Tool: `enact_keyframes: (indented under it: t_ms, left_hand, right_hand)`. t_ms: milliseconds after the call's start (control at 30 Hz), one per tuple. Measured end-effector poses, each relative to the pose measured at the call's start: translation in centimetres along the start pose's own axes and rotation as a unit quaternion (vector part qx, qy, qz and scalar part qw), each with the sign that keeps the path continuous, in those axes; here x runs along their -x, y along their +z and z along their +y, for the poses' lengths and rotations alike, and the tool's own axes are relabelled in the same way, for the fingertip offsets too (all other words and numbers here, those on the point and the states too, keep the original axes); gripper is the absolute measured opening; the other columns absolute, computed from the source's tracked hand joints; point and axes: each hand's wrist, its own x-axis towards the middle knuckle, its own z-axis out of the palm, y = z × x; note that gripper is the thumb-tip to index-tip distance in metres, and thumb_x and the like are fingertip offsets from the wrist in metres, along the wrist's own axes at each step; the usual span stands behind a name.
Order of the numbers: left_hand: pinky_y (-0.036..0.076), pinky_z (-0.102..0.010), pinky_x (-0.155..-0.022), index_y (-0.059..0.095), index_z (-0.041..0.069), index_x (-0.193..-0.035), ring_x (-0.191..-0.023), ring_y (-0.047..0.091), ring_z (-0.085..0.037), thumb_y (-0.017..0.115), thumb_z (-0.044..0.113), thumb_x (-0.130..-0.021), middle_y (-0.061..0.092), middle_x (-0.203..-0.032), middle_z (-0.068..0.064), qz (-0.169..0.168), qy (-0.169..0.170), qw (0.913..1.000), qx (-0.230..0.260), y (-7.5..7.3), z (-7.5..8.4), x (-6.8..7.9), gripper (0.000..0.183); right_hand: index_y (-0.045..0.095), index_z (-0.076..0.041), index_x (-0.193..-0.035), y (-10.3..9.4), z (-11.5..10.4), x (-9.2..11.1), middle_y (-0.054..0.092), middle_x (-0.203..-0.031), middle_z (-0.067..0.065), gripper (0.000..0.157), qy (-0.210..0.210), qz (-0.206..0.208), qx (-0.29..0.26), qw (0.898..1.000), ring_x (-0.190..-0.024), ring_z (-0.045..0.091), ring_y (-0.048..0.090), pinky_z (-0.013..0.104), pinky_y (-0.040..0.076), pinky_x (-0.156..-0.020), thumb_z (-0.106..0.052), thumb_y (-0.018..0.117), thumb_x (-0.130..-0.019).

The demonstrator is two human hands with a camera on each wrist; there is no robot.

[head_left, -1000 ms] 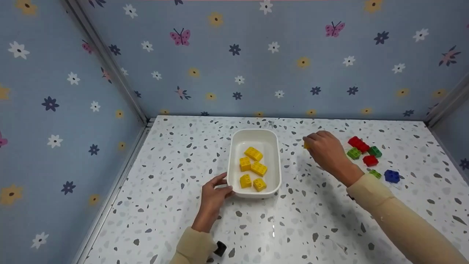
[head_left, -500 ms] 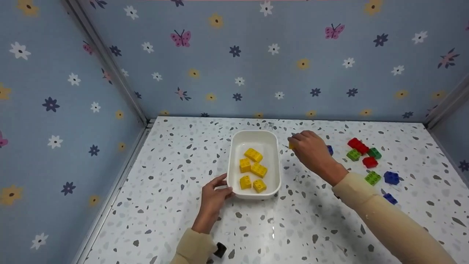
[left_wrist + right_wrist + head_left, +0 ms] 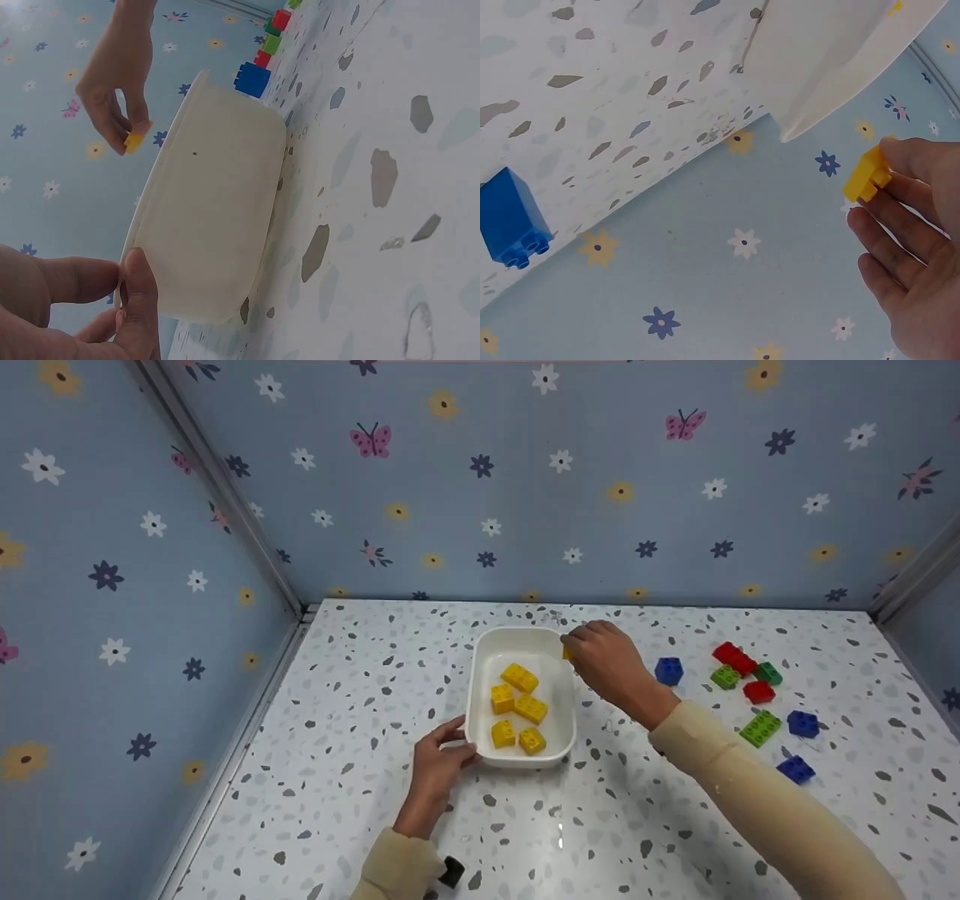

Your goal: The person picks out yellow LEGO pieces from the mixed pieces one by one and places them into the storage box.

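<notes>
A white plastic tub (image 3: 480, 660) stands on the table, with several yellow toy bricks (image 3: 531, 708) lying on its floor. At the tub's near left corner my left hand (image 3: 436, 761) pinches the rim between thumb and fingers, as the left wrist view also shows. Above the tub's far right edge, my right hand (image 3: 606, 664) holds a yellow brick (image 3: 867, 174) between thumb and fingertips. That brick is mostly hidden by the hand in the head view. In the right wrist view its studs face the fingers.
Right of the tub lie a blue brick (image 3: 669, 670), red bricks (image 3: 735, 658), a lime green brick (image 3: 760, 727), a dark green brick (image 3: 767, 673) and further blue bricks (image 3: 796, 769). A patterned wall (image 3: 525, 495) rises behind the speckled table (image 3: 360, 682).
My right hand has moved left with the yellow brick, from beside the loose bricks to the tub's edge. A blue brick behind it has come into view. The left hand stays put.
</notes>
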Motion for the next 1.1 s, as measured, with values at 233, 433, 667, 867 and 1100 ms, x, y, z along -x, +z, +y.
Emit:
enact_keyframes:
  t_ms: [233,433,667,867,1100]
  left_hand:
    - [0.065,-0.029,-0.085,0.060,-0.001,-0.147,-0.095,0.069,-0.025,0.067,-0.007,-0.093,0.059,-0.127,-0.022,-0.002,-0.002,1.0000,0.000,0.0,-0.1,-0.1,0.055]
    - [0.065,-0.030,-0.085,0.060,-0.001,-0.147,-0.093,0.069,-0.024,0.068,-0.008,-0.093,0.060,-0.126,-0.021,-0.004,0.001,1.0000,-0.002,0.0,-0.3,-0.2,0.055]
    - [0.064,-0.030,-0.087,0.059,0.000,-0.147,-0.095,0.069,-0.024,0.067,-0.007,-0.094,0.059,-0.127,-0.021,-0.006,0.001,0.9999,-0.008,-0.1,-0.3,-0.2,0.054]
    - [0.064,-0.030,-0.087,0.060,0.001,-0.147,-0.093,0.067,-0.022,0.068,-0.006,-0.094,0.059,-0.126,-0.020,-0.002,-0.002,1.0000,-0.007,-0.2,-0.2,-0.1,0.054]
    - [0.064,-0.030,-0.086,0.061,0.000,-0.146,-0.094,0.069,-0.023,0.068,-0.007,-0.093,0.060,-0.126,-0.020,0.000,0.002,1.0000,-0.007,-0.1,-0.2,-0.1,0.054]
  right_hand:
    - [0.077,-0.002,-0.119,0.6,-1.1,-1.7,0.078,-0.112,0.014,0.023,0.003,-0.035,0.004,0.999,-0.105,0.033,0.070,0.047,0.054,-0.110,-0.006,0.075,-0.097]
    - [0.078,-0.002,-0.120,1.2,-1.6,-2.7,0.078,-0.114,0.014,0.023,0.006,-0.061,-0.005,0.998,-0.108,0.033,0.070,0.048,0.052,-0.113,-0.007,0.075,-0.098]
    - [0.079,-0.002,-0.119,1.8,-1.7,-3.7,0.078,-0.112,0.015,0.021,0.018,-0.080,-0.016,0.996,-0.106,0.034,0.071,0.050,0.051,-0.114,-0.008,0.074,-0.098]
    - [0.079,-0.002,-0.120,2.3,-1.8,-4.4,0.078,-0.113,0.015,0.023,0.033,-0.103,-0.018,0.994,-0.107,0.034,0.070,0.051,0.051,-0.114,-0.010,0.075,-0.098]
    - [0.079,-0.003,-0.120,2.9,-1.9,-5.2,0.078,-0.112,0.015,0.024,0.049,-0.126,0.006,0.991,-0.105,0.034,0.070,0.051,0.055,-0.109,-0.011,0.076,-0.098]
